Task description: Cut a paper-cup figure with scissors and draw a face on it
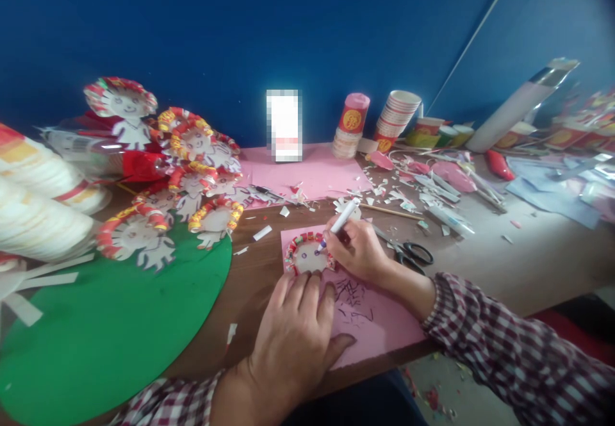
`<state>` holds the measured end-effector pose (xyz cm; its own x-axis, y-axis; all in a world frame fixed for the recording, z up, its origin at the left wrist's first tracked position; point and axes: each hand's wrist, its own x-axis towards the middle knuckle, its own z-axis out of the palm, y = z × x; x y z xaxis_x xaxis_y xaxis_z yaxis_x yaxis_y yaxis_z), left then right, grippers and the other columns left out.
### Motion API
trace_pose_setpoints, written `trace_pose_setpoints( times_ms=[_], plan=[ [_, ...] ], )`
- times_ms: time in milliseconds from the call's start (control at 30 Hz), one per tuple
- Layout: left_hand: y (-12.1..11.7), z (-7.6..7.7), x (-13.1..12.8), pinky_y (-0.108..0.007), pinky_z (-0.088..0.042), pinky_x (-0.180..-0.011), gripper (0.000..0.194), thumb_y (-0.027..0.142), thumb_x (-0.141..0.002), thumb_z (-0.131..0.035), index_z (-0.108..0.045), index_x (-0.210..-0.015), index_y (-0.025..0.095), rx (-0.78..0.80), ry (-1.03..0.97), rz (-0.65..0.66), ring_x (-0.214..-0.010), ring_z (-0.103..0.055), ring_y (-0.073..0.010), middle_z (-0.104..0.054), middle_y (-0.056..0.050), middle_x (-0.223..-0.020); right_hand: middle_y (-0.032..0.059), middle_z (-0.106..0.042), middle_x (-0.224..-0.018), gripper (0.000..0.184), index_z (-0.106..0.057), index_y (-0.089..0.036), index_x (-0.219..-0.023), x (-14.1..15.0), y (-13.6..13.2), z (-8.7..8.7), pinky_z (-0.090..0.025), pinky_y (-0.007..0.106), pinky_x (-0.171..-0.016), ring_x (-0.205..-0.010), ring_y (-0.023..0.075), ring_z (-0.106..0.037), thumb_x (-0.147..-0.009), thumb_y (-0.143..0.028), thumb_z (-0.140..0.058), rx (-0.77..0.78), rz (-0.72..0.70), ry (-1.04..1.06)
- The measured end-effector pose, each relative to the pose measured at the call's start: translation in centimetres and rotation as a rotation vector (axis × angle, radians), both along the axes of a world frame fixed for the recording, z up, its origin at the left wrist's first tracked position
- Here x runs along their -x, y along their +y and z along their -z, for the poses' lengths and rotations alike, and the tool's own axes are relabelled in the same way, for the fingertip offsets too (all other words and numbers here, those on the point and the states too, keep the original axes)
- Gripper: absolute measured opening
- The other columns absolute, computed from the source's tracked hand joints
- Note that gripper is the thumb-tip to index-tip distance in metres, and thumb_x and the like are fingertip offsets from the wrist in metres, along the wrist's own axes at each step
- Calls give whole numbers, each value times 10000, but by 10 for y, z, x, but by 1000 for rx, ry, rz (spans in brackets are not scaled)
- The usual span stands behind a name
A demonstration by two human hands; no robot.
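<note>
A marker (344, 216) with a white barrel is gripped in my right hand (361, 250), its dark tip at one eye drawn on a paper doll face (307, 262). That face is round and white, with two purple eyes and a rim of red and patterned paper curls. Flat over the doll's lower part lies my left hand (296, 323), fingers stretched out, hiding whatever is beneath. Doll and hands rest on a pink sheet (384, 333) scribbled with dark marker strokes. Black-handled scissors (417, 254) lie just right of my right hand.
Several similar paper dolls (206, 218) are piled at left, partly on a green round board (144, 330). Stacked paper cups (396, 115) stand along the blue wall (192, 22). Paper scraps (384, 192) litter the table's back. White cup stacks (43, 211) lie at far left.
</note>
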<state>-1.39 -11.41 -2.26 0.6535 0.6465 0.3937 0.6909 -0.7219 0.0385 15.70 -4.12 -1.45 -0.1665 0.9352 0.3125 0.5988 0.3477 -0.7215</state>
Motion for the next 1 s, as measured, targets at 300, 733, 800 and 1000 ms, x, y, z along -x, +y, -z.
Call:
trace_pose_setpoints(
  times_ms=[300,733,800,1000],
  plan=[
    [-1,0,0,-525,-407,-933,628,617,-828,-451,-630,-1105,82,-2,14,-5,-1022,-573,-328,-630,-192,-1114,16,-615,-612,103,-575,-149,-833,0,0,-1,-414,209,-508,-505,104,-531,-838,-231,-513,22,-5,-2],
    [0,-1,1,-522,-409,-934,633,622,-825,-451,-631,-1108,86,7,16,-6,-1002,-579,-322,-634,-188,-1107,-10,-605,-568,45,-549,-166,-802,3,-2,-6,-415,187,-471,-462,89,-528,-827,-191,-522,-9,19,118],
    [0,-1,0,-519,-409,-936,628,619,-821,-461,-634,-1106,86,3,14,-8,-1005,-579,-323,-634,-186,-1108,-19,-598,-553,47,-547,-170,-794,3,-2,-7,-410,186,-467,-449,84,-514,-828,-187,-519,-22,32,111],
    [0,0,1,-520,-406,-941,631,618,-818,-468,-634,-1109,83,1,16,-5,-1003,-580,-323,-637,-186,-1104,-6,-610,-581,49,-558,-166,-809,2,-2,-3,-424,201,-498,-491,97,-536,-826,-194,-522,-6,9,97]
  ],
)
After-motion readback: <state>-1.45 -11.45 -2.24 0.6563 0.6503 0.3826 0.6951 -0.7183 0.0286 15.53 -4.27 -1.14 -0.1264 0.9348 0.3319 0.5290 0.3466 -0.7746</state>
